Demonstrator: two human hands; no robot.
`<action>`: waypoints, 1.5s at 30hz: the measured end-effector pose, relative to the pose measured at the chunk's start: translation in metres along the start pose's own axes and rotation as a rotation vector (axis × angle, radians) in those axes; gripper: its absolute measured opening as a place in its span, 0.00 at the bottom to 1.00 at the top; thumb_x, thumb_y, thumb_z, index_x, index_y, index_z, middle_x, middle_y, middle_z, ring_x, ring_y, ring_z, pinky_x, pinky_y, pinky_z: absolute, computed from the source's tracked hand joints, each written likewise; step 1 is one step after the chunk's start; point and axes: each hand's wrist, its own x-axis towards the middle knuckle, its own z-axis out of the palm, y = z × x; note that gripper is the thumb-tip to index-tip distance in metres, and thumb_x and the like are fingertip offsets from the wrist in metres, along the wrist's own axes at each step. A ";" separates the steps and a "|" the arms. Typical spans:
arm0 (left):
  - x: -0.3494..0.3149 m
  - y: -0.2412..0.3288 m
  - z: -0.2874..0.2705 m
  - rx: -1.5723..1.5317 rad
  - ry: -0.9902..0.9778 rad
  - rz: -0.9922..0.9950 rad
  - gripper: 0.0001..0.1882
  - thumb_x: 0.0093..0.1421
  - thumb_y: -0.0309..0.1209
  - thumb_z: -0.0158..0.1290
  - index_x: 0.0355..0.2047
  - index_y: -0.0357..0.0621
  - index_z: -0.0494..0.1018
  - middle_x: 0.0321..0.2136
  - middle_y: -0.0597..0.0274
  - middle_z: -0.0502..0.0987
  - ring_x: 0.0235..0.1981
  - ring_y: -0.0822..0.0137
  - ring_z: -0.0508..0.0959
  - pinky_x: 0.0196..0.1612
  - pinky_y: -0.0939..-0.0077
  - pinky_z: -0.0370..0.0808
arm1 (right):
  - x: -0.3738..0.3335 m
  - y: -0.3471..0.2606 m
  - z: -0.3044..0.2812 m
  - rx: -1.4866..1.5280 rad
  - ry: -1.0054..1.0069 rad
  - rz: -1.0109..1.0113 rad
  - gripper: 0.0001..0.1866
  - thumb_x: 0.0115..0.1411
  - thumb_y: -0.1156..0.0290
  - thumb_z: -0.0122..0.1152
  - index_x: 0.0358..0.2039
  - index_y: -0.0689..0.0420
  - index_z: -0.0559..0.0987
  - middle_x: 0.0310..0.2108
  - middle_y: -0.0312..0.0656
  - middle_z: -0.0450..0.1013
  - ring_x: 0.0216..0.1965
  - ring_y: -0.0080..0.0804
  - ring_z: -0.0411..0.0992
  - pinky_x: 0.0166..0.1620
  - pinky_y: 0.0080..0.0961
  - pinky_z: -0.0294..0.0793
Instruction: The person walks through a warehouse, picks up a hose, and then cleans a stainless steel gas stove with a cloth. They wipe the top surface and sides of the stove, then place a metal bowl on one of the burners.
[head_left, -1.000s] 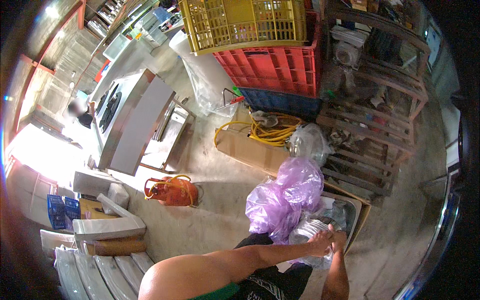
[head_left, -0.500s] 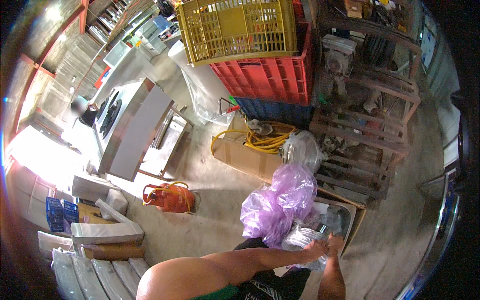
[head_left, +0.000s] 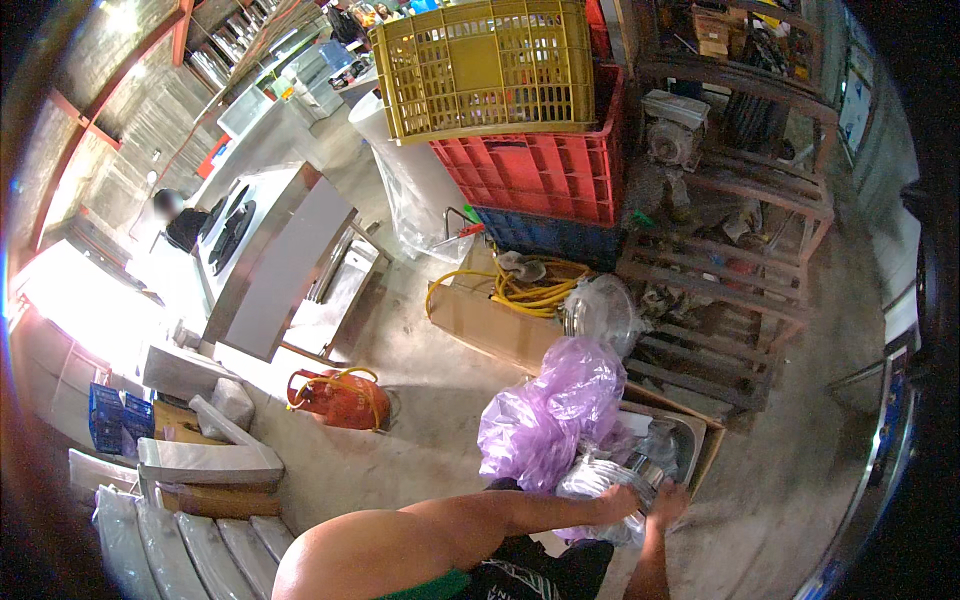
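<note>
A silvery-white coil [head_left: 592, 478], shiny as if wrapped in clear plastic, lies low in front of me, right of centre. Beside it is a shiny metal cylindrical piece [head_left: 648, 470]. My left hand [head_left: 620, 502] reaches across from the left and is closed at the coil's right edge; what its fingers grip is too small to name. Just right of it, beside the metal piece, is my right hand [head_left: 667, 503], its fingers blurred. Large crumpled purple plastic bags [head_left: 550, 415] rest against the coil's far side. A metal tray or basin [head_left: 684, 440] in a cardboard box [head_left: 714, 436] lies beyond my hands.
Stacked yellow [head_left: 480, 70], red [head_left: 540, 170] and blue crates [head_left: 550, 238] stand ahead, beside a rusty metal rack [head_left: 730, 260]. A yellow hose [head_left: 530, 288] lies on a cardboard box [head_left: 490, 322]. An orange gas cylinder [head_left: 340, 398] stands left. Another person [head_left: 182, 225] is far left.
My hands have moved slightly apart and down; before, they met at the coil's right end. The metal piece now shows more. The view has shifted a little.
</note>
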 end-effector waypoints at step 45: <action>0.038 -0.118 -0.053 -0.541 0.130 -0.117 0.22 0.58 0.42 0.60 0.48 0.44 0.77 0.46 0.52 0.80 0.50 0.47 0.77 0.59 0.49 0.69 | -0.071 -0.006 -0.002 0.389 -0.236 -0.262 0.30 0.45 0.62 0.79 0.45 0.65 0.79 0.43 0.55 0.79 0.44 0.56 0.77 0.48 0.43 0.75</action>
